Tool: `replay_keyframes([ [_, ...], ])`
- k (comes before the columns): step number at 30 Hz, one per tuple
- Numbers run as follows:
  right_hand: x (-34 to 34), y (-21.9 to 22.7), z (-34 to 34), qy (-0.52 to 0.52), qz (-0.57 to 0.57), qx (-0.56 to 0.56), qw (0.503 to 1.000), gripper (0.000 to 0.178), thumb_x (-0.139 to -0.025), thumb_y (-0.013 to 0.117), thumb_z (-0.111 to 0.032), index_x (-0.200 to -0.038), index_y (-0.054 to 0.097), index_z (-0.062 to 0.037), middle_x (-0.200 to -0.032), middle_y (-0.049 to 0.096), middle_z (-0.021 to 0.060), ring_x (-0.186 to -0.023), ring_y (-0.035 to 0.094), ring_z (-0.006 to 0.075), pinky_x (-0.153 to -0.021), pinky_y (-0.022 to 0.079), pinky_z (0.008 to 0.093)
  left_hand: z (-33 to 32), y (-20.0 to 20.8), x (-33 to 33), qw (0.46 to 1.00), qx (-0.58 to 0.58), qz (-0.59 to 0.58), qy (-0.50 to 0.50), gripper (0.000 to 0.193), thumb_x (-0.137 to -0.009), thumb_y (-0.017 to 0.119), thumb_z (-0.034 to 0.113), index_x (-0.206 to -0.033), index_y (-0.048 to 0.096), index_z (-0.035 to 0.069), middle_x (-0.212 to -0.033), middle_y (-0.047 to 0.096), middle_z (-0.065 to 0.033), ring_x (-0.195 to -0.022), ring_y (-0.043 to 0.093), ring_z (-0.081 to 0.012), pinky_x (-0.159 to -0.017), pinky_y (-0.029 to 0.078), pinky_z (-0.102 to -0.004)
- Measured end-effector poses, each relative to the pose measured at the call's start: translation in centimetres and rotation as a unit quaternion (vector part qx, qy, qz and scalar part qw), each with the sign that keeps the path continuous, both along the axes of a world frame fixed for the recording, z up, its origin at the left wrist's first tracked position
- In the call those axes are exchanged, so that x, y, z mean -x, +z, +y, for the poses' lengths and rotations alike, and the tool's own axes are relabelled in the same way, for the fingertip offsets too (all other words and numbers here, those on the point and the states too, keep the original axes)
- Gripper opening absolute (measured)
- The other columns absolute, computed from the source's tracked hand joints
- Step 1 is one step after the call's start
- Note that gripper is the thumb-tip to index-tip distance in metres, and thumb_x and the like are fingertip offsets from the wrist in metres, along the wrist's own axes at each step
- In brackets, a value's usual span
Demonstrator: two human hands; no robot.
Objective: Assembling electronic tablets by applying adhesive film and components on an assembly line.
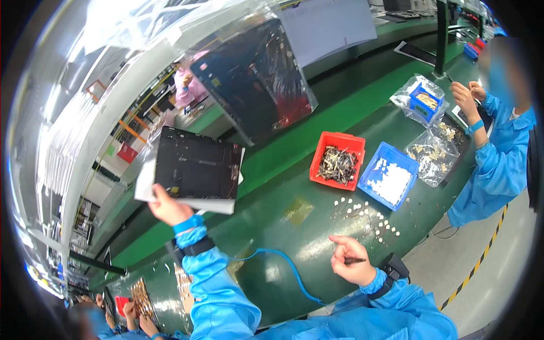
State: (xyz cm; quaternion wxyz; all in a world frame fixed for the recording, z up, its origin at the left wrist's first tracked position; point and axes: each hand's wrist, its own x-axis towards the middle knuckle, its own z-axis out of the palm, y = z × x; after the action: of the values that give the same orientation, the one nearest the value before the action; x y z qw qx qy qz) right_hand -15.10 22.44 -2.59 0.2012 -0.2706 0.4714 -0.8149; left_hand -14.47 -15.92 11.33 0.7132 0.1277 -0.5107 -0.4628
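Observation:
My left hand (170,208) grips the lower left corner of a flat panel (198,164), black-faced with a pale silvery border, tilted up over the bench's far left side. My right hand (352,262) is closed above the near part of the green bench, a slim dark tool (355,260) in its curled fingers and the index finger stretched out to the left. Just beyond it lie several small white pieces (362,214), some with thin dark tails. Farther off stand a red bin (315,180) of dark and metallic bits and a blue bin (366,188) of white pieces.
A blue cord (292,263) runs from my left wrist across the bench. A yellowish transparent square (297,211) lies mid-bench. At right, a co-worker (498,147) sits beside a bagged blue bin (418,110) and a clear bag (433,156). A dark sheet (255,79) hangs behind.

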Motion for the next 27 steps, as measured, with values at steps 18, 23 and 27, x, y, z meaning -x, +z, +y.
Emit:
replay_keyframes([
  [18,-1.3,3.9,3.7,-0.033,-0.007,0.148,0.988,0.023,-0.078,0.044,0.011,-0.095,0.039,-0.0032,-0.066,0.044,0.0057,-0.044,0.043,0.0125,-0.04,0.035,0.0244,11.1,-2.7,-13.3,0.628,-0.04,-0.536,-0.564,0.027,-0.083,0.058,0.007,-0.11,0.056,0.0,-0.101,0.06,-0.003,-0.094,0.053,-0.0128,-0.085,0.043,-0.0276],
  [23,-1.4,3.1,3.6,-0.025,-0.009,0.154,0.988,0.018,-0.08,0.042,0.01,-0.091,0.038,-0.0044,-0.073,0.043,0.0076,-0.044,0.041,0.0126,-0.039,0.034,0.0244,12.7,-12.5,-5.8,0.515,0.048,-0.595,-0.615,0.03,-0.087,0.058,0.017,-0.11,0.055,-0.001,-0.101,0.059,-0.0032,-0.093,0.05,-0.0093,-0.084,0.042,-0.0262],
  [27,-1.8,3.2,3.4,-0.01,-0.029,0.145,0.989,0.017,-0.081,0.042,0.008,-0.091,0.038,-0.0051,-0.071,0.043,0.0075,-0.045,0.04,0.0118,-0.039,0.033,0.0236,15.4,-10.4,-3.8,0.475,0.161,-0.722,-0.477,0.025,-0.082,0.062,0.015,-0.103,0.061,0.002,-0.098,0.061,-0.0067,-0.091,0.053,-0.0132,-0.082,0.043,-0.0281],
])
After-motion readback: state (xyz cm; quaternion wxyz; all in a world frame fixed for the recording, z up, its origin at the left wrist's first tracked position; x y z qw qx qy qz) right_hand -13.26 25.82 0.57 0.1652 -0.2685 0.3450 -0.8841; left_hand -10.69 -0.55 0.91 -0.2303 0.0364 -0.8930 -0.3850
